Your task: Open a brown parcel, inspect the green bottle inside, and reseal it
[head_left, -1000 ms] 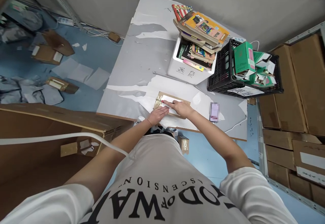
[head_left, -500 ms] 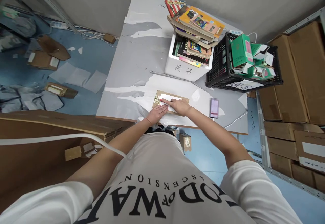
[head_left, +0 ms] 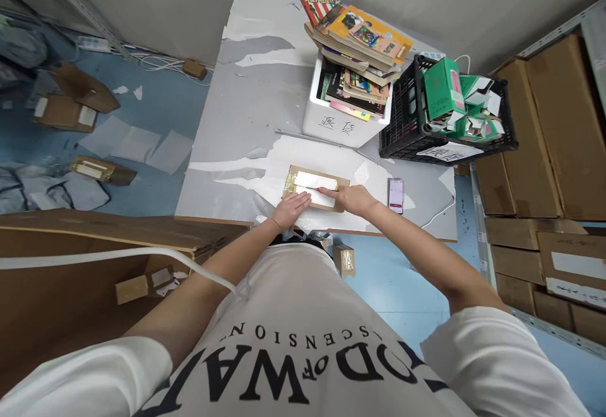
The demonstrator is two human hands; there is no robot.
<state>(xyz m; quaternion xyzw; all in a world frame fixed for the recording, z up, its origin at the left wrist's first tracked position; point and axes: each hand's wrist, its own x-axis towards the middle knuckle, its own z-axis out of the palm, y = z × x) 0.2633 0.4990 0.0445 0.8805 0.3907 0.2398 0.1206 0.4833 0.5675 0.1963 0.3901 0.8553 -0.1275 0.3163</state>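
Observation:
On the table in front of me lies a small cardboard box (head_left: 344, 183) with a white label and shiny tape at its left end. My left hand (head_left: 292, 209) rests flat on the box's near left edge, fingers stretched out. Closed around a thin-bladed knife (head_left: 310, 188), my right hand (head_left: 355, 200) is over the right half of the box with its index finger pointing left along the tool. The blade lies across the label; the handle is mostly hidden in the hand.
A phone (head_left: 396, 196) lies to the right of the box. Behind stand a white bin (head_left: 341, 128) heaped with books and a black crate (head_left: 402, 133) of green cartons. A large open carton (head_left: 95, 228) is at my left; stacked boxes (head_left: 516, 240) fill the right side.
My right hand has moved to the right with the knife, drawing the blade from the taped left end to the middle of the label. The left hand stays on the box.

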